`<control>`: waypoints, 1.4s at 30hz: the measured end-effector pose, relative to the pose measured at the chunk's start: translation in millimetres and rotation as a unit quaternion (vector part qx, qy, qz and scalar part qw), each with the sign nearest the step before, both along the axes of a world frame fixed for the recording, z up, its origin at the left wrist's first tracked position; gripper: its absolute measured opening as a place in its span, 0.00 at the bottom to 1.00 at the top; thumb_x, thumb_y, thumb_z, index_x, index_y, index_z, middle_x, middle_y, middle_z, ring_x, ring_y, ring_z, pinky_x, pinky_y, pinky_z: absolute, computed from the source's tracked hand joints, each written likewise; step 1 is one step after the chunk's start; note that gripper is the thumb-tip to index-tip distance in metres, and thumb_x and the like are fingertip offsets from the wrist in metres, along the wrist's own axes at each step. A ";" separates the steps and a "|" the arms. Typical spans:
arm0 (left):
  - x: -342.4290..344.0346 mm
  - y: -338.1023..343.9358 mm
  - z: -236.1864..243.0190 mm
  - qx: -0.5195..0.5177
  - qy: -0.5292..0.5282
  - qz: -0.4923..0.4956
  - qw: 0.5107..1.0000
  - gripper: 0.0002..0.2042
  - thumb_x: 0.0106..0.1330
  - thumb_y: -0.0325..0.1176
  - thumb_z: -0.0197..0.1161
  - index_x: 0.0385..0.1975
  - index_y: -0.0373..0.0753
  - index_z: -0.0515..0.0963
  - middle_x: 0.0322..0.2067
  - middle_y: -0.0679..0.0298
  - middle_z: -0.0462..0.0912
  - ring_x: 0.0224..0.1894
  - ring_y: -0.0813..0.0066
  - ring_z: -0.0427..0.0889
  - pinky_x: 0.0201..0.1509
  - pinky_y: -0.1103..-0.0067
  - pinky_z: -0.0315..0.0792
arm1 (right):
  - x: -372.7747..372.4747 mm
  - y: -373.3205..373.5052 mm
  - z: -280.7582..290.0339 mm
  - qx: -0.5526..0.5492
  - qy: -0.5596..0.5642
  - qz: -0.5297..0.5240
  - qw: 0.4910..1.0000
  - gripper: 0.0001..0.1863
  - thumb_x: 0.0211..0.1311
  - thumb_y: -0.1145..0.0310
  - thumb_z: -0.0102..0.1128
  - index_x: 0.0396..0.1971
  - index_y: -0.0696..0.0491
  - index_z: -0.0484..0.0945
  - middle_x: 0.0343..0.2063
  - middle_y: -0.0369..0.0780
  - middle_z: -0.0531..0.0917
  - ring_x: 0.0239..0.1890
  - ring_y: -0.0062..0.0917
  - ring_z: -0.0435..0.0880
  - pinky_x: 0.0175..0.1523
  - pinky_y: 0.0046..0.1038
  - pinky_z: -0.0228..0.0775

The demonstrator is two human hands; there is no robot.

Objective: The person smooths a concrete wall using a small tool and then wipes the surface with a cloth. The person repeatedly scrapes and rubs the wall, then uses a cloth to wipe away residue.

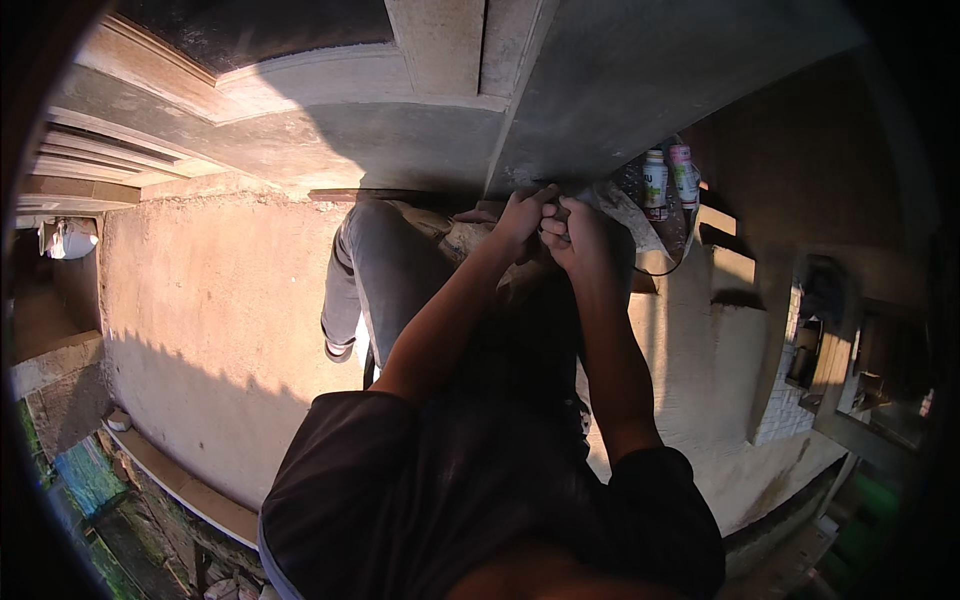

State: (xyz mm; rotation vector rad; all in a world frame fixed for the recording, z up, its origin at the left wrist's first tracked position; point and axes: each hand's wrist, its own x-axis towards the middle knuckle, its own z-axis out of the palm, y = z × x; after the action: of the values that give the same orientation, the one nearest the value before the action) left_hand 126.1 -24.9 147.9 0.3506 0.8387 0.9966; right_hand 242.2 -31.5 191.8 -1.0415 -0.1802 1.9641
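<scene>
My left hand (pixel 522 218) and my right hand (pixel 572 228) meet in front of me above my lap, close to the grey wall. Both have their fingers bent and pressed together. Whatever they pinch between them is too small and dark to make out. Beneath them, across my knees, lies a crumpled brownish cloth or sack (pixel 465 240), partly hidden by my left forearm. Just right of my right hand a pale, crumpled sheet (pixel 630 215) hangs beside my knee.
Two bottles, one white and green (pixel 655 180), one pink-capped (pixel 683 172), stand at the right by the wall. A thin dark cord (pixel 668 270) curves below them. Concrete floor (pixel 220 300) spreads left to a low ledge (pixel 190 490). Steps (pixel 733 265) are at the right.
</scene>
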 end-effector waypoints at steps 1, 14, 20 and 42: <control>3.4 -3.6 -3.9 0.023 -0.006 0.008 1.000 0.13 0.79 0.40 0.56 0.35 0.39 0.75 0.25 0.69 0.74 0.23 0.79 0.78 0.27 0.77 0.77 | 2.3 -0.5 -5.0 -0.038 -0.022 -0.006 0.999 0.06 0.75 0.68 0.44 0.42 0.53 0.70 0.25 0.37 0.75 0.13 0.17 0.64 0.15 0.21 0.51; -16.0 -25.6 -15.4 0.378 0.555 0.034 0.740 0.14 0.61 0.30 0.61 0.47 0.43 0.80 0.35 0.53 0.88 0.34 0.47 0.88 0.40 0.60 0.80 | 3.9 5.0 -5.3 -0.011 -0.307 0.004 0.952 0.16 0.71 0.55 0.56 0.43 0.53 0.77 0.29 0.39 0.81 0.20 0.27 0.81 0.16 0.26 0.64; -9.5 -37.4 9.2 0.434 0.565 0.048 0.700 0.16 0.57 0.32 0.65 0.47 0.44 0.80 0.38 0.54 0.85 0.35 0.48 0.87 0.38 0.58 0.81 | 12.1 -1.8 -2.3 0.161 -0.460 0.037 0.873 0.22 0.62 0.66 0.70 0.56 0.52 0.78 0.46 0.42 0.86 0.45 0.31 0.86 0.45 0.35 0.78; -8.7 23.8 40.8 0.500 0.365 0.130 0.774 0.12 0.62 0.28 0.72 0.44 0.35 0.80 0.37 0.52 0.83 0.37 0.51 0.87 0.37 0.69 0.78 | 69.6 -56.2 -16.1 0.167 -0.297 -0.076 0.937 0.22 0.76 0.51 0.51 0.57 0.52 0.77 0.30 0.33 0.76 0.24 0.16 0.73 0.28 0.20 0.63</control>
State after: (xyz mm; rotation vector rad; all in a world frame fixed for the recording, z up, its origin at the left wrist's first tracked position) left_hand 117.4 -1.1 188.8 1.6658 0.9876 1.5587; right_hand 311.8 -87.7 175.6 -1.3420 -0.7176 1.3677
